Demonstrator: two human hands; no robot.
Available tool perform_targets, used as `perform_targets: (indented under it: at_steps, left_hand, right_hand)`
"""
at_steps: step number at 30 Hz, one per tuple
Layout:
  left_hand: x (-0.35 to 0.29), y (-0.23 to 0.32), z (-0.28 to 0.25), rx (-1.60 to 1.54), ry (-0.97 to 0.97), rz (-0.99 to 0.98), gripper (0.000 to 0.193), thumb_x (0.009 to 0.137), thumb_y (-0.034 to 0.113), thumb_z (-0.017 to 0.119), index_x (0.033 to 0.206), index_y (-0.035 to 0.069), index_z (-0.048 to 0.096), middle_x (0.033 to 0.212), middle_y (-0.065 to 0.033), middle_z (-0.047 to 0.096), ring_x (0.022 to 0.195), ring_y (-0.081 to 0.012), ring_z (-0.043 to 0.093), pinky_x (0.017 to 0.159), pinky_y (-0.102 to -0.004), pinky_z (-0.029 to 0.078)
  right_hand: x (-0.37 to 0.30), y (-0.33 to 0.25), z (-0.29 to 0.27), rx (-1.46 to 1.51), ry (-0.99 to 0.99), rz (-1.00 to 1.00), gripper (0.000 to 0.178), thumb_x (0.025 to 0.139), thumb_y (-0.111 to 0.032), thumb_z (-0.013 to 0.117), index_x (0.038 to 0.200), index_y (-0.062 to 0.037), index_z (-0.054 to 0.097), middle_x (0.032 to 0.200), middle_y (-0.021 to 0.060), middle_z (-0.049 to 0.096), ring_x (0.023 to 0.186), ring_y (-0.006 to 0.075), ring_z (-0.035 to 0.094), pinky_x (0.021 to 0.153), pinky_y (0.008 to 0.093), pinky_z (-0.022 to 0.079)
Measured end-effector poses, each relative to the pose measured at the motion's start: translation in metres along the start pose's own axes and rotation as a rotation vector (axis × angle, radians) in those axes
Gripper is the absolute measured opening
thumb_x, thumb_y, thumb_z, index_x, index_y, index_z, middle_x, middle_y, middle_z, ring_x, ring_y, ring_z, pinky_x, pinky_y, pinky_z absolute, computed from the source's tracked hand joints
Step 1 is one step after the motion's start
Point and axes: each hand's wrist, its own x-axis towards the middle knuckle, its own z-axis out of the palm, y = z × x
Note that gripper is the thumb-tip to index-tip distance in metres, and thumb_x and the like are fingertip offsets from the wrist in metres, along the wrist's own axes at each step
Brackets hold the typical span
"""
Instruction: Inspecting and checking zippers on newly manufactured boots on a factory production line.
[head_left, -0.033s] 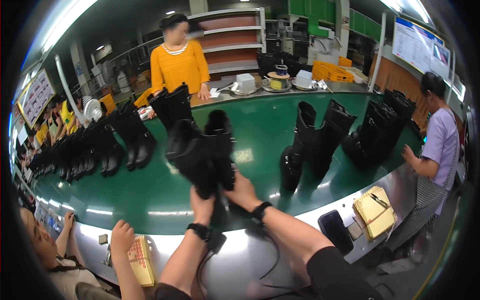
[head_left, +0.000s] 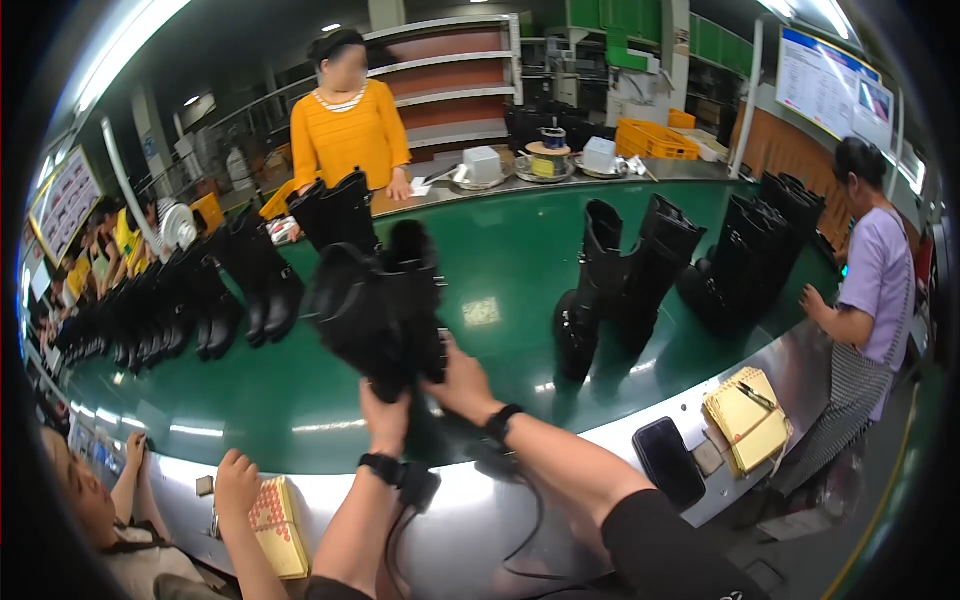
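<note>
A pair of black boots [head_left: 365, 315] is held over the near half of the green belt, slightly smeared by motion. My left hand [head_left: 384, 412] is closed around the lower part of the left boot. Beside it, my right hand [head_left: 459, 378] grips the right boot low on its buckled side. Some fingers of both hands are hidden behind the boots. Another pair of black boots [head_left: 335, 215] stands just beyond the held ones. To the right, a standing pair of boots [head_left: 625, 285] has buckles along the side.
Several black boots [head_left: 200, 300] line the belt [head_left: 480, 400] at left; more boots [head_left: 750, 250] stand at right. A phone [head_left: 668, 462] and yellow cards [head_left: 748, 420] lie on the metal edge. Co-workers stand left, right and across. A cable [head_left: 540, 520] hangs by my wrists.
Both my hands and the held boots have shifted a little to the left. The left boot's top leans further out. My grip stays the same.
</note>
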Motion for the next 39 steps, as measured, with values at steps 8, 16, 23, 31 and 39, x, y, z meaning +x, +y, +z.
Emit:
perform_targets:
  at_steps: [8, 16, 23, 31, 39]
  left_hand:
    - [0.036, -0.029, -0.105, 0.395, 0.065, -0.143, 0.064, 0.068, -0.001, 0.067, 0.127, 0.001, 0.043, 0.116, -0.0153, 0.058, 0.110, -0.0292, 0.056, 0.098, -0.0355, 0.040]
    - [0.016, 0.016, -0.121, 0.428, -0.153, -0.244, 0.060, 0.072, 0.006, 0.071, 0.126, 0.001, 0.045, 0.119, -0.0158, 0.059, 0.111, -0.0280, 0.057, 0.097, -0.0362, 0.042]
    - [-0.060, 0.186, -0.035, 0.815, -0.653, 0.136, 0.043, 0.083, 0.042, 0.065, 0.096, 0.001, 0.067, 0.088, -0.0197, 0.067, 0.085, -0.0363, 0.065, 0.073, -0.0432, 0.050]
    - [-0.061, 0.189, 0.197, 0.464, -0.575, 0.169, 0.100, 0.067, 0.052, 0.076, 0.137, -0.005, 0.033, 0.123, -0.0231, 0.054, 0.112, -0.0370, 0.055, 0.093, -0.0419, 0.046]
    - [-0.043, 0.160, 0.213, 0.311, -0.414, 0.076, 0.032, 0.090, 0.034, 0.055, 0.109, 0.009, 0.061, 0.092, -0.0216, 0.066, 0.090, -0.0427, 0.060, 0.078, -0.0487, 0.049]
  right_hand:
    - [0.011, -0.068, 0.098, -0.114, -0.373, 0.162, 0.105, 0.066, -0.035, 0.078, 0.145, 0.0025, 0.020, 0.110, 0.0231, 0.059, 0.107, 0.0390, 0.055, 0.089, 0.0471, 0.047]
    - [-0.014, -0.101, -0.064, -0.232, -0.287, -0.259, 0.046, 0.075, -0.036, 0.071, 0.110, -0.0069, 0.063, 0.103, 0.0140, 0.066, 0.101, 0.0327, 0.060, 0.085, 0.0438, 0.049]
    - [-0.008, -0.067, -0.333, -0.520, 0.508, -0.104, 0.036, 0.076, -0.029, 0.071, 0.106, -0.0100, 0.065, 0.096, 0.0096, 0.066, 0.084, 0.0216, 0.066, 0.074, 0.0340, 0.052]
    - [0.032, 0.053, -0.402, -0.114, 0.343, 0.448, 0.095, 0.070, -0.044, 0.079, 0.139, 0.0017, 0.032, 0.121, 0.0217, 0.056, 0.108, 0.0305, 0.058, 0.085, 0.0410, 0.049]
    - [0.026, 0.043, -0.351, -0.207, 0.235, 0.375, 0.051, 0.085, -0.041, 0.064, 0.102, 0.0077, 0.062, 0.091, 0.0247, 0.066, 0.085, 0.0394, 0.065, 0.073, 0.0482, 0.051]
